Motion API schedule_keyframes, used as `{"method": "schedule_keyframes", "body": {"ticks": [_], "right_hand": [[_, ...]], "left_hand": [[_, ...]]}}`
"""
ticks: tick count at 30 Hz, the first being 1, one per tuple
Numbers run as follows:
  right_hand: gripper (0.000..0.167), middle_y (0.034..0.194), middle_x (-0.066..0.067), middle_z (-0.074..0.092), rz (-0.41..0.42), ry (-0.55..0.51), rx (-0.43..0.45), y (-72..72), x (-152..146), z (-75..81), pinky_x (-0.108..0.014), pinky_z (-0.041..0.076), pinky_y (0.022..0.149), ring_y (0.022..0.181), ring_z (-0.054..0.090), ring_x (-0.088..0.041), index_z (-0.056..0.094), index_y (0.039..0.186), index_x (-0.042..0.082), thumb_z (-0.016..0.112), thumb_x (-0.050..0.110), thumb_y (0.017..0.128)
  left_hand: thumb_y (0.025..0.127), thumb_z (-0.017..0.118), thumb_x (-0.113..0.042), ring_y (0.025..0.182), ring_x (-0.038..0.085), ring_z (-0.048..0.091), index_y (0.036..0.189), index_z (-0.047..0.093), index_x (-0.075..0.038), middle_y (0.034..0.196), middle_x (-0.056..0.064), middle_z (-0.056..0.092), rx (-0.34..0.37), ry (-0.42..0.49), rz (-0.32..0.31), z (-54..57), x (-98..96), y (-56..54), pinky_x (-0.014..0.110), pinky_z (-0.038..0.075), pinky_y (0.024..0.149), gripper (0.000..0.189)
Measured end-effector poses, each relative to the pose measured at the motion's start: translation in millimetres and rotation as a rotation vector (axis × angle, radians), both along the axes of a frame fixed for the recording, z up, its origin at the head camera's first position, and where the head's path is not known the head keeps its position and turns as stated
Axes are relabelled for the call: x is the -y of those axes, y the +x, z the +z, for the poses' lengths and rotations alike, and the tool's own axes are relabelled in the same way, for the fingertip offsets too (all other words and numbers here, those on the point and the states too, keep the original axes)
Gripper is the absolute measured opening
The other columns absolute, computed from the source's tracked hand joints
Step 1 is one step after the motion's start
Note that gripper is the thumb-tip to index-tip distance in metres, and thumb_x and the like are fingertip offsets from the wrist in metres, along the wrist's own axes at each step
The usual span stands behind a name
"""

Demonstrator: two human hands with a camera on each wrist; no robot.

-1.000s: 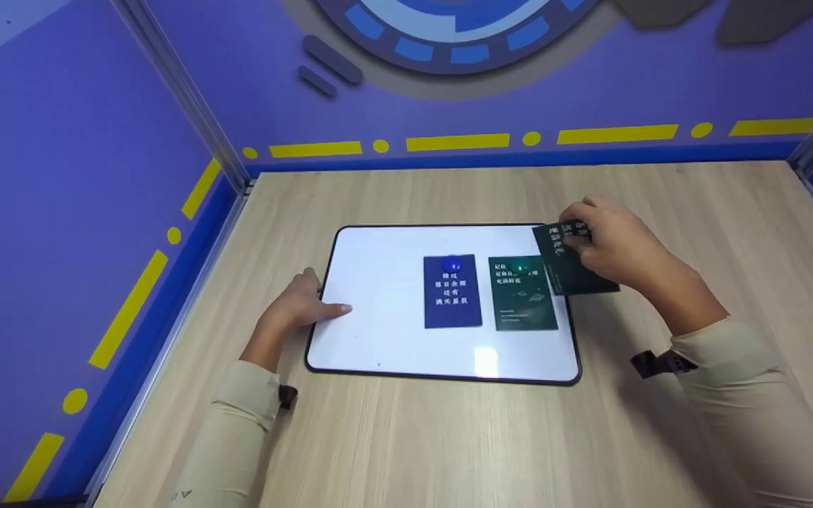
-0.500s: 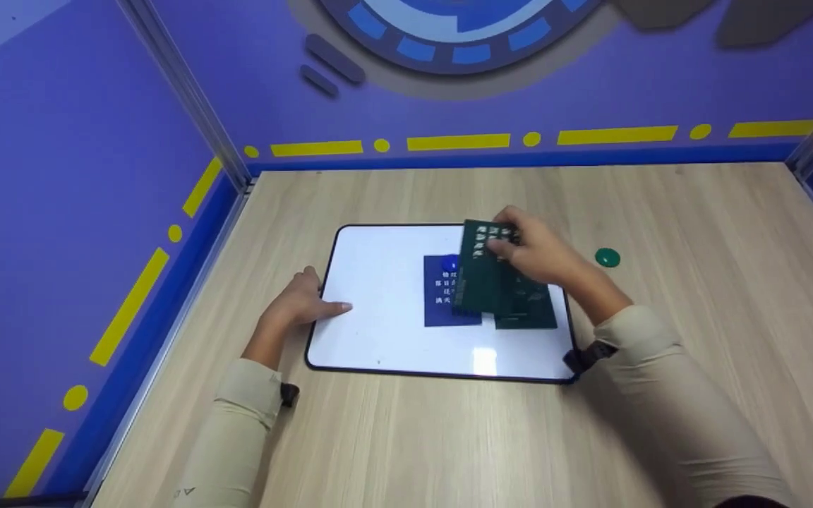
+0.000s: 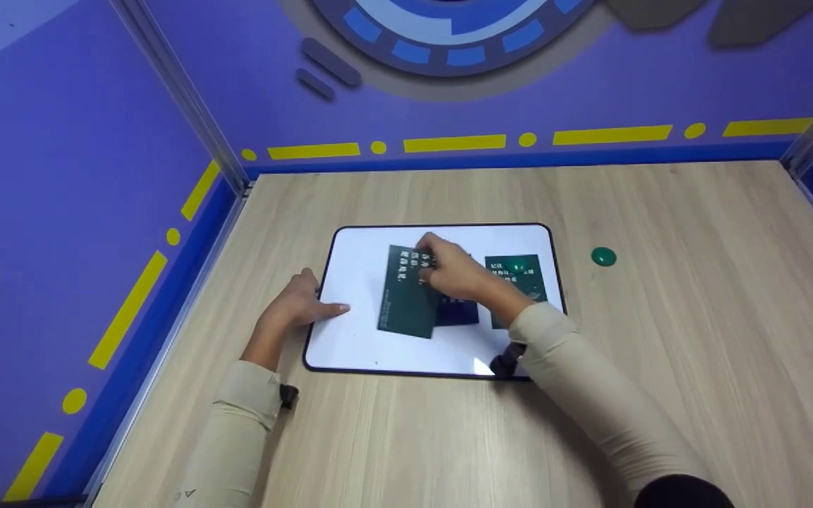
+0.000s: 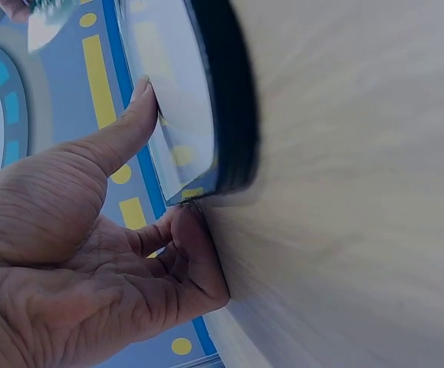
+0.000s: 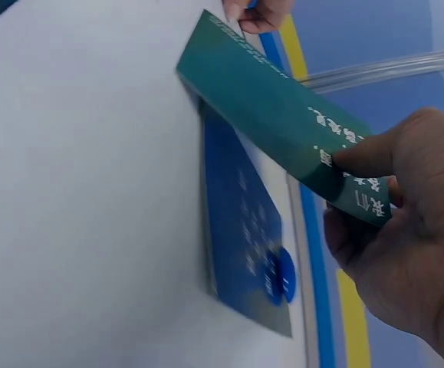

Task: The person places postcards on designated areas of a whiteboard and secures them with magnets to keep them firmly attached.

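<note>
A white magnetic whiteboard (image 3: 360,346) with a dark rim lies on the table. My left hand (image 3: 298,302) holds its left edge, the thumb on the white face and the curled fingers against the side, as the left wrist view shows. My right hand (image 3: 454,269) pinches a dark green printed card (image 5: 275,107) by its upper right corner, over the board's left-centre. The green card partly covers a blue card (image 5: 241,222) with a blue round magnet (image 5: 281,274) at its top. To the right, another green card (image 3: 505,267) sits under a green magnet (image 3: 518,265), partly hidden by my right arm.
A loose green round magnet (image 3: 603,256) lies on the wooden table (image 3: 392,437) right of the board. Purple panels (image 3: 68,212) with yellow marks stand at the back and sides.
My right hand has carried the green card leftward from the board's right edge, past the other two cards. The loose green magnet has come into sight. My left hand stays in place.
</note>
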State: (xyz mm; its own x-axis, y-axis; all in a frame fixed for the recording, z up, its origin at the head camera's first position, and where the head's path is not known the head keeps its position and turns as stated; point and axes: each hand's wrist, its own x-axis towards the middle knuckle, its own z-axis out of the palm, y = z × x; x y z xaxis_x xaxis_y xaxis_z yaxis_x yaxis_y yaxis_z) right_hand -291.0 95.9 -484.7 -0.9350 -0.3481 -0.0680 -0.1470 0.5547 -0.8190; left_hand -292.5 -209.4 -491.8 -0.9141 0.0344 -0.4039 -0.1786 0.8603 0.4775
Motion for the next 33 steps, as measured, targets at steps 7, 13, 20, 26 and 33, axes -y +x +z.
{"method": "schedule_keyframes", "body": {"ticks": [7, 13, 20, 26, 33], "right_hand": [[0.041, 0.134, -0.009, 0.067, -0.007, 0.176, -0.176, -21.3, 39.3, -19.1, -0.048, 0.049, 0.117, 0.130, 0.061, -0.027, 0.060, 0.144, 0.016, 0.067, 0.014, 0.104], [0.043, 0.136, -0.007, 0.067, 0.003, 0.408, -0.247, -33.9, 58.0, -25.5, -0.046, 0.047, 0.119, 0.131, 0.058, -0.027, 0.061, 0.147, 0.019, 0.069, 0.021, 0.104], [0.050, 0.146, -0.008, 0.062, 0.005, 0.562, -0.283, -38.8, 63.6, -19.9, -0.045, 0.043, 0.124, 0.137, 0.053, -0.027, 0.056, 0.154, 0.019, 0.068, 0.027, 0.106], [0.050, 0.153, -0.008, 0.059, -0.002, 0.640, -0.295, -39.5, 69.4, -17.7, -0.046, 0.035, 0.131, 0.149, 0.049, -0.028, 0.054, 0.155, 0.018, 0.065, 0.029, 0.107], [0.053, 0.156, -0.009, 0.057, 0.058, 0.744, -0.315, -32.8, 77.8, -21.1, -0.049, 0.035, 0.131, 0.149, 0.049, -0.028, 0.052, 0.156, 0.013, 0.066, 0.021, 0.105]], "left_hand": [[0.091, 0.085, -0.041, 0.151, 0.047, 0.045, 0.163, 0.020, 0.012, 0.166, 0.035, 0.036, 0.002, 0.016, 0.013, 2.5, 5.4, 0.2, 0.058, 0.038, 0.127, 0.111], [0.092, 0.084, -0.041, 0.150, 0.045, 0.046, 0.164, 0.020, 0.012, 0.166, 0.034, 0.035, 0.016, 0.017, 0.010, 2.9, 8.7, -0.8, 0.058, 0.037, 0.128, 0.110], [0.092, 0.084, -0.040, 0.152, 0.046, 0.044, 0.165, 0.016, 0.011, 0.168, 0.033, 0.033, 0.018, 0.022, 0.006, 5.2, 7.2, -5.3, 0.058, 0.035, 0.129, 0.112], [0.093, 0.084, -0.039, 0.155, 0.048, 0.040, 0.165, 0.015, 0.011, 0.170, 0.034, 0.030, 0.010, 0.023, 0.008, 7.6, 6.6, -6.1, 0.059, 0.033, 0.130, 0.112], [0.093, 0.083, -0.039, 0.156, 0.048, 0.039, 0.166, 0.016, 0.010, 0.171, 0.033, 0.029, 0.015, 0.028, 0.006, 4.8, 5.9, -3.3, 0.059, 0.033, 0.130, 0.111]]}}
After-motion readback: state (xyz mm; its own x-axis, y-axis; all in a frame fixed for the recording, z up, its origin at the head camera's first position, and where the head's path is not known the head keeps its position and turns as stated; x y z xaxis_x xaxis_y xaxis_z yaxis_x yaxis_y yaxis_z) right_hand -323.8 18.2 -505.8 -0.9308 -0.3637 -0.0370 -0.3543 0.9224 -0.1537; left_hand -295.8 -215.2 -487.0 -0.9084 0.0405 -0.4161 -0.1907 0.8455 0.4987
